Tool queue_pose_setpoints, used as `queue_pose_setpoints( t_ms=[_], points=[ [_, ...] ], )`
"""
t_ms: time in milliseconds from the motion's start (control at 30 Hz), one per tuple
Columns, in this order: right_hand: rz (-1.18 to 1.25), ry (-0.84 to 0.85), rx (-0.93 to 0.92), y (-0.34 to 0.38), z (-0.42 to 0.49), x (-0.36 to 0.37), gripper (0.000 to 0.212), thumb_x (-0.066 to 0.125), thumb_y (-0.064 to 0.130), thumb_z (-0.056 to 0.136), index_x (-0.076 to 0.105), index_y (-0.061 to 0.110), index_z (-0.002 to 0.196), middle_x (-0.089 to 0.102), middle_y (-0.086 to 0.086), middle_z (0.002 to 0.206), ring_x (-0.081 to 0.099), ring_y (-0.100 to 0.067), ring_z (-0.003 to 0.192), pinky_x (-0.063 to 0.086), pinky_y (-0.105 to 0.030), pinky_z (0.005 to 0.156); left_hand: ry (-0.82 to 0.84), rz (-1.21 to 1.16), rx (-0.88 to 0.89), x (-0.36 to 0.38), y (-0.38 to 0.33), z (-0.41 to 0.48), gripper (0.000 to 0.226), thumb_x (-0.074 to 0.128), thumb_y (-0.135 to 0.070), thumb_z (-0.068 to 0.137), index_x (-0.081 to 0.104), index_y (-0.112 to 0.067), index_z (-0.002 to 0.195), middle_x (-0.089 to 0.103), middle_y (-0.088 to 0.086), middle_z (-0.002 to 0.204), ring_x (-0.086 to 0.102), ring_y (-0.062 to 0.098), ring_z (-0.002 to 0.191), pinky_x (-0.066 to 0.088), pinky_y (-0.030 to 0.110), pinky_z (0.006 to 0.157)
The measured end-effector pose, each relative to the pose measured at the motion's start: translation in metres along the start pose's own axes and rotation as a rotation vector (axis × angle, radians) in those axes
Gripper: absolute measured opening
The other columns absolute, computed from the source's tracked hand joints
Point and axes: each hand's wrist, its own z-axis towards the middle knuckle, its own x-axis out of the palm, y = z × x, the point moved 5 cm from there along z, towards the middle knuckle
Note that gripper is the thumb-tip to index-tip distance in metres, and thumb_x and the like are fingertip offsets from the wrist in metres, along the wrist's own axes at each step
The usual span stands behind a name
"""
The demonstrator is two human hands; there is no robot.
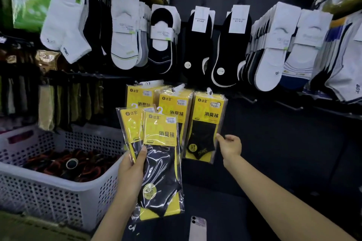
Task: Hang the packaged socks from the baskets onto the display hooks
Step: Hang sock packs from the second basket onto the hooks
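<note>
Packaged socks (158, 162): two packs fanned in left hand (131, 164) grip, rear one half hidden. Three hung stacks (207, 123) just above, depth uncountable. Right hand (230, 146) loose, thumb touching rightmost stack. Basket (39, 191) left of left hand, contents indistinct.

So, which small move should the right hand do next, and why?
Probably move the right hand to the front held pack and take it by its top hanger. The left hand grips it and a second pack behind, neither yet hung; the right hand holds nothing, beside the hanging pack.
</note>
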Motion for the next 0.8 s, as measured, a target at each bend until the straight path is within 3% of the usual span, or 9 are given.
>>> queue_pose_setpoints(
  t_ms=[67,133,233,300,367,467,533,633,800],
  points=[
    [0.047,0.112,-0.021,-0.003,-0.021,-0.001,0.033,0.064,0.025,0.090,0.057,0.007,0.116,0.061,-0.010,0.116,0.059,-0.020,0.101,0.048,-0.030,0.083,0.022,-0.010,-0.017,0.006,0.003,-0.002,0.016,0.055,-0.037,0.092,0.043,-0.038,0.083,0.041,-0.029,0.082,0.040,-0.009,0.076,0.030,0.027,0.086],
    [0.071,0.364,0.001,-0.003,-0.052,0.007,0.028,0.058,0.033,0.092,0.059,0.012,0.111,0.064,-0.006,0.107,0.062,-0.017,0.095,0.052,-0.028,0.077,0.065,-0.013,-0.048,0.015,0.008,-0.005,0.008,0.055,-0.037,0.092,0.053,-0.033,0.099,0.056,-0.024,0.091,0.052,0.000,0.091,0.036,0.026,0.087],
    [0.017,0.609,0.005,-0.008,-0.089,0.016,0.033,0.059,0.043,0.089,0.062,0.017,0.110,0.067,-0.003,0.109,0.063,-0.017,0.101,0.053,-0.032,0.088,0.122,-0.005,-0.065,0.029,0.009,-0.016,0.007,0.057,-0.036,0.091,0.063,-0.034,0.096,0.072,-0.020,0.083,0.066,-0.004,0.079,0.044,0.021,0.071],
    [0.000,0.570,-0.012,-0.012,-0.099,0.012,0.034,0.067,0.037,0.086,0.062,0.015,0.112,0.068,-0.006,0.112,0.063,-0.020,0.106,0.049,-0.038,0.098,0.147,0.004,-0.053,0.034,0.008,-0.023,0.005,0.061,-0.037,0.089,0.065,-0.034,0.091,0.072,-0.020,0.084,0.067,-0.002,0.077,0.046,0.022,0.068],
    [0.053,0.485,0.010,-0.015,-0.097,0.002,0.027,0.068,0.025,0.087,0.062,0.009,0.107,0.069,-0.013,0.110,0.064,-0.026,0.104,0.048,-0.043,0.100,0.162,0.014,-0.051,0.035,0.008,-0.028,0.010,0.062,-0.041,0.086,0.066,-0.034,0.092,0.072,-0.013,0.085,0.068,0.009,0.082,0.047,0.021,0.069],
    [0.124,0.332,0.006,-0.011,-0.086,-0.018,0.014,0.065,0.016,0.090,0.063,0.009,0.101,0.069,-0.015,0.107,0.063,-0.029,0.104,0.047,-0.046,0.100,0.147,0.029,-0.065,0.030,0.006,-0.027,0.034,0.053,-0.046,0.090,0.058,-0.029,0.119,0.053,-0.025,0.105,0.050,0.002,0.103,0.037,0.022,0.086],
    [0.193,0.213,-0.030,0.000,-0.074,-0.032,0.004,0.061,0.013,0.092,0.064,0.013,0.094,0.069,-0.012,0.104,0.063,-0.027,0.100,0.049,-0.043,0.097,0.125,0.047,-0.058,0.024,0.004,-0.021,0.053,0.049,-0.045,0.093,0.042,-0.021,0.139,0.042,-0.022,0.118,0.038,0.001,0.113,0.029,0.026,0.094],
    [0.239,0.103,-0.089,0.019,-0.054,-0.046,0.007,0.057,0.013,0.094,0.062,0.015,0.099,0.066,-0.002,0.091,0.060,-0.017,0.088,0.048,-0.035,0.088,0.089,0.062,-0.039,0.013,0.003,-0.010,0.054,0.048,-0.046,0.092,0.045,-0.018,0.138,0.049,-0.009,0.135,0.042,0.012,0.128,0.032,0.029,0.098],
    [0.198,0.096,-0.184,0.044,-0.023,-0.031,0.012,0.057,0.012,0.094,0.061,0.015,0.104,0.062,0.007,0.080,0.058,-0.009,0.077,0.048,-0.023,0.076,0.068,0.040,-0.019,0.002,0.004,-0.002,0.053,0.046,-0.048,0.092,0.046,-0.019,0.136,0.050,0.003,0.139,0.044,0.019,0.128,0.033,0.032,0.100]
  ],
)
